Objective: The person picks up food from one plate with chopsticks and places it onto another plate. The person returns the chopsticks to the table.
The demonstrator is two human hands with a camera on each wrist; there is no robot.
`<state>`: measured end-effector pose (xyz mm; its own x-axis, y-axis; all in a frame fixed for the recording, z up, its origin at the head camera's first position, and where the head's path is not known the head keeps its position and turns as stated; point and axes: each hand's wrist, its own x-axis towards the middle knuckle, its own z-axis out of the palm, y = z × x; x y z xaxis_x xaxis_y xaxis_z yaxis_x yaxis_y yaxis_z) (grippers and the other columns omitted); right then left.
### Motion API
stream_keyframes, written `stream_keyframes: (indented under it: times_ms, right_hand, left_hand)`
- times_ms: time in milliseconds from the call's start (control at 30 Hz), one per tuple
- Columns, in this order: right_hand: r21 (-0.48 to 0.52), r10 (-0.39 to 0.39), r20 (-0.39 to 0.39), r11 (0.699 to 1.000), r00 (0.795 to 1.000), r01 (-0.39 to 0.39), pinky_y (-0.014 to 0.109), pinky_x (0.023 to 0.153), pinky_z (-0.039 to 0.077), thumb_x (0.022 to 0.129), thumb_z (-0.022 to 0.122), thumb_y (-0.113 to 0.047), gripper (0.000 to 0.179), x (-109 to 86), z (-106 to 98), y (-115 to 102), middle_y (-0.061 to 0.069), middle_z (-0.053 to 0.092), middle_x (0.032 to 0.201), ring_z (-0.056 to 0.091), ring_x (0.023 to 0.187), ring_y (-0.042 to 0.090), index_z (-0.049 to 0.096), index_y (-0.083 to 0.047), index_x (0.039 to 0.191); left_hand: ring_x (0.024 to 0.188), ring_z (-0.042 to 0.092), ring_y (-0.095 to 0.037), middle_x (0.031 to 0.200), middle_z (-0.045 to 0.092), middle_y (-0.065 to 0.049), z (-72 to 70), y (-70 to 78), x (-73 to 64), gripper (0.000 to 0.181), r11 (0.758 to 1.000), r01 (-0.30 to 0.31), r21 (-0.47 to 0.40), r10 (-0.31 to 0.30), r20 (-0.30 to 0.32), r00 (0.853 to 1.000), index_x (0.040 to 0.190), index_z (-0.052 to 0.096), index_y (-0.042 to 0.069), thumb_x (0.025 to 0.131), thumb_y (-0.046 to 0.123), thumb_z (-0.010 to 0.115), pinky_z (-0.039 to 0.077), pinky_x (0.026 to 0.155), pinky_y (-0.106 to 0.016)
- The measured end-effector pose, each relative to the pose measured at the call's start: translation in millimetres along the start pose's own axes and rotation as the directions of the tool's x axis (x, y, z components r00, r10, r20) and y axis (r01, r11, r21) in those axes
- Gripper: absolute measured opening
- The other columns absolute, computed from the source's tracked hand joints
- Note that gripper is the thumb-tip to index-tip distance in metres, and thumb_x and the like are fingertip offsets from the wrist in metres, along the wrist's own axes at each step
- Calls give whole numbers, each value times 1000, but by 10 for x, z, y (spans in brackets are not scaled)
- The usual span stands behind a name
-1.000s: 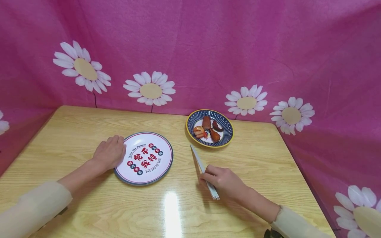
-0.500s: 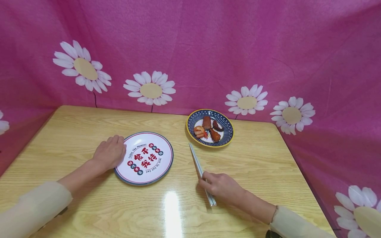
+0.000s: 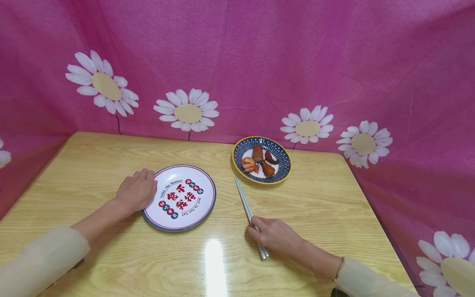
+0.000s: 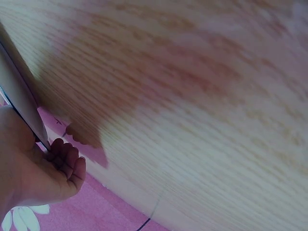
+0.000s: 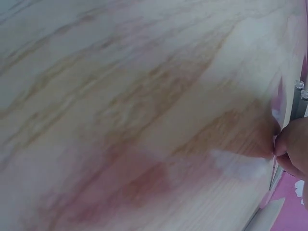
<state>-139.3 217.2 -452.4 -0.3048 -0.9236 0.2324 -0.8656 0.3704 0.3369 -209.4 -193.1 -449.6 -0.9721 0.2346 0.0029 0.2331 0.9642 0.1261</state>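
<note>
A white plate (image 3: 172,216) with a dark blue rim and red lettering lies left of the middle of the table. My left hand (image 3: 136,192) grips its left edge; in the left wrist view the fingers curl at the rim of the plate (image 4: 18,84). Pale chopsticks (image 3: 243,198) are pinched between the thumb and fingers of my right hand (image 3: 276,235). They slant away from me, tips close in front of a blue patterned bowl (image 3: 283,165) with a yellow rim. Inside it lie a shrimp (image 3: 249,165) and several brown food pieces (image 3: 268,169).
The wooden table (image 3: 311,198) has a bright reflection near its front. A pink cloth (image 3: 245,70) printed with white daisies hangs behind it and at both sides.
My right hand has moved slightly toward me, and the chopsticks have turned a little, their tips shifting slightly left and away. The left hand, plate and bowl look unchanged.
</note>
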Motion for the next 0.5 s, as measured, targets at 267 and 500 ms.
stream_keyframes:
  times_ms: [267, 500]
  right_hand:
    - [20, 25, 66, 999, 998, -26, 23, 52, 48, 90, 55, -4, 10, -1, 8, -30, 5, 48, 94, 62, 72, 15, 54, -7, 100]
    - [24, 41, 94, 999, 995, -43, 23, 49, 46, 87, 59, -3, 15, -7, 24, -50, 6, 50, 95, 63, 73, 16, 53, -7, 100]
  left_hand:
    - [91, 51, -36, 101, 52, -23, 7, 0, -13, 38, 1000, -2, 3, 2, -6, 1000, 121, 49, -15, 103, 18, 46, 48, 81, -53]
    - [91, 51, -35, 102, 52, -23, 4, 3, -10, 39, 1000, 1, 11, -1, -4, 1000, 123, 48, -16, 103, 19, 47, 48, 82, -53]
